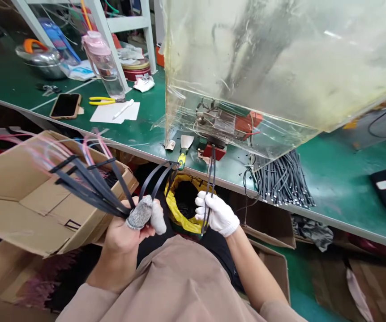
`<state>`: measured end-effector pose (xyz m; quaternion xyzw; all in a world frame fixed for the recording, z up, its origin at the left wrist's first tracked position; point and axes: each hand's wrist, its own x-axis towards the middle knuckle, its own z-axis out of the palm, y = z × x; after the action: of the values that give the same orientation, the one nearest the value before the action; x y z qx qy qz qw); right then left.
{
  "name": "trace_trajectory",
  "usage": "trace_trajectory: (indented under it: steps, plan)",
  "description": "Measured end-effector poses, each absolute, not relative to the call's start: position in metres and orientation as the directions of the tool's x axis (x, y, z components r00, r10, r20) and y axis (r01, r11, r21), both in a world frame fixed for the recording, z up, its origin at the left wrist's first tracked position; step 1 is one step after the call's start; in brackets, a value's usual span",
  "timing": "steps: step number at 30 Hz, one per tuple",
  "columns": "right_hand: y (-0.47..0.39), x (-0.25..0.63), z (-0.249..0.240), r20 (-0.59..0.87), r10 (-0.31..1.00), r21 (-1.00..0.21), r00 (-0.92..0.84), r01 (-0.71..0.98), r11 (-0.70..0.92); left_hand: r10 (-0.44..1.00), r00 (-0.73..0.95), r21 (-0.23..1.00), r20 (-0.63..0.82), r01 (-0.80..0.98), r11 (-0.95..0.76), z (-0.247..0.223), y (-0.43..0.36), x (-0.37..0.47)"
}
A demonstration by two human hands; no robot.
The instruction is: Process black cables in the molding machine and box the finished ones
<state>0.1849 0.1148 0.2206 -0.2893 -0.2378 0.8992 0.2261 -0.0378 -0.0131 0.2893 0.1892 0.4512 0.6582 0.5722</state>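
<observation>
My left hand (135, 223), with cloth covers on some fingers, is closed round a bundle of black cables (95, 188) whose pink and white wire ends fan out to the upper left. Two black strands from it arch toward the bench edge. My right hand (217, 213), in a white glove, pinches two thin black cables (212, 174). These run up to a small red block (215, 151) on the bench, below a clear plastic cover (233, 107).
Many black cables (285, 181) lie on the green bench (337, 170). A scraper (183, 152) rests by its edge, above a yellow-lined bin (171, 201). Cardboard boxes (55, 201) stand at left. Phone (66, 106), yellow-handled pliers (102, 100) and pink-lidded bottle (104, 67) sit at upper left.
</observation>
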Motion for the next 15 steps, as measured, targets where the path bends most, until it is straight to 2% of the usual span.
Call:
trace_trajectory:
  steps: [7, 11, 15]
  plan:
    - [0.162, 0.16, 0.247, -0.281, 0.582, -0.594, -0.763, -0.338, -0.73, 0.864, -0.443, 0.853, -0.239, -0.522, -0.032, 0.303, 0.01, -0.017]
    - [0.195, 0.14, 0.262, -0.285, 0.677, -0.627, -0.679, -0.402, -0.667, 0.849, -0.469, 0.852, -0.243, -0.522, -0.044, 0.304, 0.008, -0.014]
    - [0.213, 0.127, 0.27, -0.335, 0.703, -0.607, -0.627, -0.427, -0.67, 0.867, -0.439, 0.854, -0.237, -0.519, -0.029, 0.304, 0.004, -0.018]
